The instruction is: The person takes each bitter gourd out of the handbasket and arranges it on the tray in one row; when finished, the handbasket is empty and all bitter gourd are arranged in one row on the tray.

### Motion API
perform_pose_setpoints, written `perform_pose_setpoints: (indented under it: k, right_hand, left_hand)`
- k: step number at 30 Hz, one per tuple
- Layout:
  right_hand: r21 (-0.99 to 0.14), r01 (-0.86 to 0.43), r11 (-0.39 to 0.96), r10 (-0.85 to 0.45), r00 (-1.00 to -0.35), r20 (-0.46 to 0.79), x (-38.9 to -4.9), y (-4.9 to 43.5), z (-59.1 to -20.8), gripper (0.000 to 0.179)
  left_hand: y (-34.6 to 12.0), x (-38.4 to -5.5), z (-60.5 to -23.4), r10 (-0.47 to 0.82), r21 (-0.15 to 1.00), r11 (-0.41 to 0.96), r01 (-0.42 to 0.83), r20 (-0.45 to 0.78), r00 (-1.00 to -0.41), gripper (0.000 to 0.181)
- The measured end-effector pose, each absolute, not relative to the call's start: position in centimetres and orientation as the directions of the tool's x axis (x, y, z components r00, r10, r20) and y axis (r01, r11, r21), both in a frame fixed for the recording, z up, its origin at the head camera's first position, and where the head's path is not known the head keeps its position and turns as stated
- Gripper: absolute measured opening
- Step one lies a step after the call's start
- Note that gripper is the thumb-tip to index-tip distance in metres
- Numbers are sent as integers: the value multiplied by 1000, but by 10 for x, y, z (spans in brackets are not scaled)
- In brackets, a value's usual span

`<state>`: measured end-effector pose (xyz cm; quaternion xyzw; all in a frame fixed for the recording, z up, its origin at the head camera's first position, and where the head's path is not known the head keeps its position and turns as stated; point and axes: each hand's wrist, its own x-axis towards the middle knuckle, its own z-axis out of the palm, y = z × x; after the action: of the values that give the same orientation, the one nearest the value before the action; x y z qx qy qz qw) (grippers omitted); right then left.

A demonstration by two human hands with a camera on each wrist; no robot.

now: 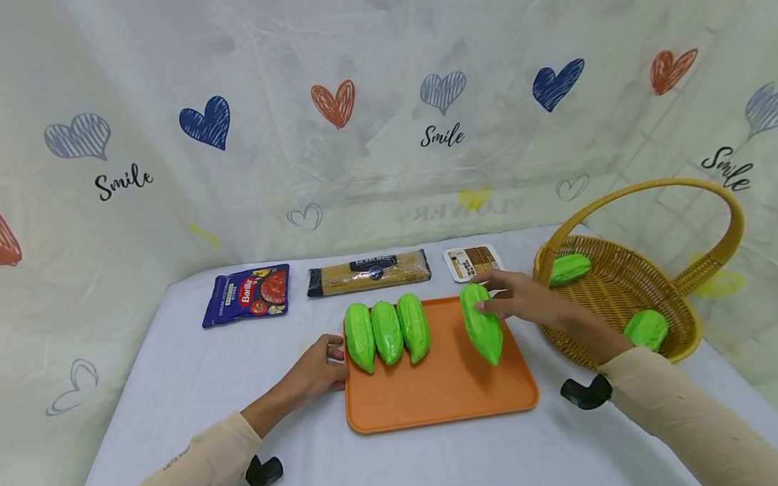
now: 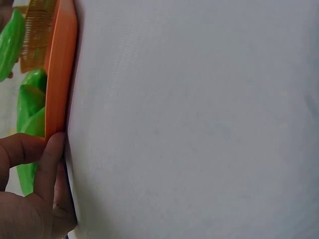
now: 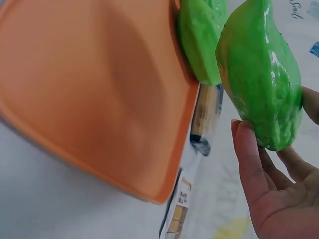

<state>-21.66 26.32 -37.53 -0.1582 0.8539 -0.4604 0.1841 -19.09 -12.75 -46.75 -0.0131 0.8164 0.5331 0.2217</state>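
Observation:
My right hand point(image 1: 516, 296) grips a bright green, bumpy bitter melon point(image 1: 482, 324) by its upper end, above the right part of an orange tray point(image 1: 452, 391). Its pointed end hangs toward me; in the right wrist view my fingers point(image 3: 251, 164) and thumb close around the blunt end. Three more bitter melons, the left one point(image 1: 359, 337), the middle one point(image 1: 387, 332) and the right one point(image 1: 414, 328), lie side by side at the tray's left. My left hand point(image 1: 319, 365) pinches the tray's left edge, its fingertips point(image 2: 56, 144) against the outer wall.
A wicker basket point(image 1: 691, 332) with a tall handle stands at the right, with green bitter melons point(image 1: 568, 268) inside. Behind the tray lie a blue Barilla pouch point(image 1: 248, 295), a pack of spaghetti point(image 1: 371, 272) and a small white-edged package point(image 1: 473, 261). A printed curtain hangs behind the table.

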Motion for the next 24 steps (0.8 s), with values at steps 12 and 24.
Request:
perform_pose_setpoints:
  k: [12,24]
  right_hand:
    - [-842,-54,537,-407,-891,-203,-226,247,-393,62]
    - [-812,-38,582,-410,-876,-253,-236,233,-399,63]
  left_hand:
    - [-129,-190,-469,221,868,425,-256,-374,-901,68]
    - [-128,-192,-467,216,866,426,-263,-380,-899,68]
